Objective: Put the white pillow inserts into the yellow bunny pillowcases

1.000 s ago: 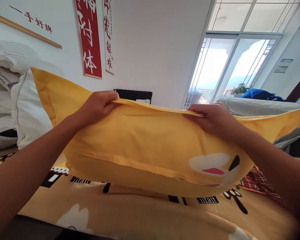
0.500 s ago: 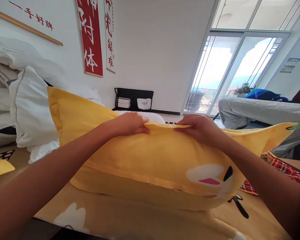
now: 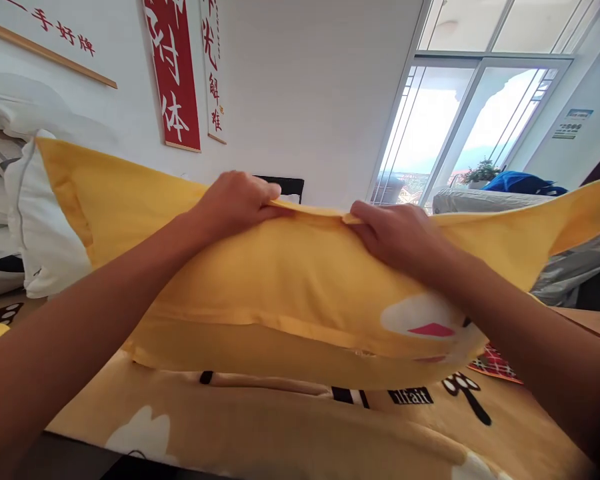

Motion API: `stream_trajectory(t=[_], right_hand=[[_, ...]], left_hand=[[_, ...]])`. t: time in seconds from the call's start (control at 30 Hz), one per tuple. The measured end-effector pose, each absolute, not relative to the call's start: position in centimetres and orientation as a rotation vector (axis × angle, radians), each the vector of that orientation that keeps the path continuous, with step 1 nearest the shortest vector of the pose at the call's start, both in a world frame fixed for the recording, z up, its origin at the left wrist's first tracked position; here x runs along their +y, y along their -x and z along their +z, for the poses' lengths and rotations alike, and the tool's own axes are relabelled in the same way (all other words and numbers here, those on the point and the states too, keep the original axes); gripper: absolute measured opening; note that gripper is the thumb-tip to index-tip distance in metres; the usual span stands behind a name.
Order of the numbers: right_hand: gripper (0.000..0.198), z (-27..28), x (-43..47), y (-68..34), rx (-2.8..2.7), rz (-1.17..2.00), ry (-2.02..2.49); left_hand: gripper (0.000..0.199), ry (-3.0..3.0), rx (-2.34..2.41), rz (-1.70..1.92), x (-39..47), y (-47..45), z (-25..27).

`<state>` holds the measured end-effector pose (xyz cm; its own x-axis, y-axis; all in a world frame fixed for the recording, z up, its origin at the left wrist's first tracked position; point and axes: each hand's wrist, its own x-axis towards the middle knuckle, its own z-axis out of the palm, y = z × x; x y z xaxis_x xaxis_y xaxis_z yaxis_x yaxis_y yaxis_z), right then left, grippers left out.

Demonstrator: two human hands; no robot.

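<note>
Tan printed cloth (image 3: 280, 427) runs back from its near edge. Over its middle is a yellow pillow (image 3: 260, 287), its top edge pinched in the closed fingers of the left hand (image 3: 237, 200) and right hand (image 3: 403, 230). Red plaid fabric (image 3: 497, 365) lies toward the cloth's right edge; far beyond stand glass doors (image 3: 425, 133).

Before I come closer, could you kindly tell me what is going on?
A person's left hand and right hand grip the upper edge of a yellow pillow, with a short stretch of edge between them. It is over a printed tan cloth; whether it touches is hard to tell. White pillows are piled at left.
</note>
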<state>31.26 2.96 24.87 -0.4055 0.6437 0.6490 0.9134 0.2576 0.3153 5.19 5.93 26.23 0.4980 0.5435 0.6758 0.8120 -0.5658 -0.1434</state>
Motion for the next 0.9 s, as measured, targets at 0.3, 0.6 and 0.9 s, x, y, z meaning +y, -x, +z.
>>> stream_trajectory(t=[0.3,0.6,0.9], right_hand=[[0.051,28.0,3.3,-31.9,-2.059,-0.731,1.42],[0.053,24.1,12.3,-38.5,-2.411,-0.257,1.67],[0.052,19.0,12.9,-42.0,-2.054,-0.572,1.582]], left_hand=[[0.056,2.223,-1.17,-0.89,6.2,-4.2,29.3],[0.059,2.533,-1.483,-0.891,14.1,-3.8,24.5],[0.05,2.688,-1.607,-0.503,17.7,3.0,19.6]])
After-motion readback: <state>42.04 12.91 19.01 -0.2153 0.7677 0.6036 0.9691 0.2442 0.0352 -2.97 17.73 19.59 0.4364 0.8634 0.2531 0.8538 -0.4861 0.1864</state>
